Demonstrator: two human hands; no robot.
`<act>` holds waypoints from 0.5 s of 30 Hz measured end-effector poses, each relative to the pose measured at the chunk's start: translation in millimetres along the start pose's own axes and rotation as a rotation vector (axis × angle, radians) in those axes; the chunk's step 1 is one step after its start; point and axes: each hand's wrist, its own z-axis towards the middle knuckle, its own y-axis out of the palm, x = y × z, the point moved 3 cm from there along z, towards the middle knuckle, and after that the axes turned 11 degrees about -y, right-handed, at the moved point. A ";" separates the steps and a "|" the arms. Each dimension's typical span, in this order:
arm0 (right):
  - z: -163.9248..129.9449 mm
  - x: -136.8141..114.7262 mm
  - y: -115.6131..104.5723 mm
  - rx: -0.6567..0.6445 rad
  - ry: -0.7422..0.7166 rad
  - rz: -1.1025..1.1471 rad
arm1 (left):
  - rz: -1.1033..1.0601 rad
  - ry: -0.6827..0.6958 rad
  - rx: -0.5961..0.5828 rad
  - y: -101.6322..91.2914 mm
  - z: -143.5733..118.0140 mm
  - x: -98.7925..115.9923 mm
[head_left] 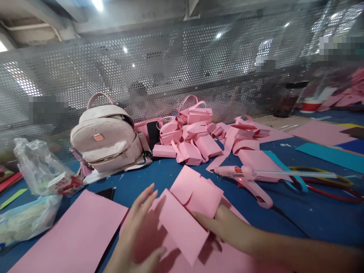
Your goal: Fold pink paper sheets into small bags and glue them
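Note:
A folded pink paper piece (184,223), shaped like a small flat box or envelope, is gripped by my right hand (227,225). The thumb presses on its front while the other fingers go behind and under it. To its left, my left hand (136,231) is open, fingers spread and apart from the folded piece. Beneath both hands lies a larger pink paper sheet (236,258). A pink glue gun (247,178), its small light glowing orange and a long glue stick in its back, rests on the blue table (290,212) to the right.
A pale backpack (105,136) stands at the back left, beside a pile of pink paper bags (193,132). Plastic bags (34,212) and a pink sheet (76,231) lie at left. Red-handled scissors (335,193) and a blue strip (332,155) lie right. A perforated metal panel (170,76) rises behind.

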 end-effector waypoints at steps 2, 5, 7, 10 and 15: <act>0.2 -7.4 3.2 -0.098 -0.048 0.076 | 0.118 0.144 0.019 6.4 -6.4 7.6; -3.9 -28.2 9.7 -0.382 -0.153 0.262 | 0.212 0.241 0.048 13.5 -14.6 16.1; -7.9 -40.5 11.3 -0.505 -0.195 0.364 | 0.204 0.270 0.056 10.9 -15.7 19.0; -12.9 -50.2 11.1 -0.588 -0.252 0.401 | 0.203 0.274 0.058 -3.5 -9.8 19.6; -18.6 -56.2 7.5 -0.490 -0.298 0.283 | 0.227 0.252 0.027 -21.2 0.8 19.4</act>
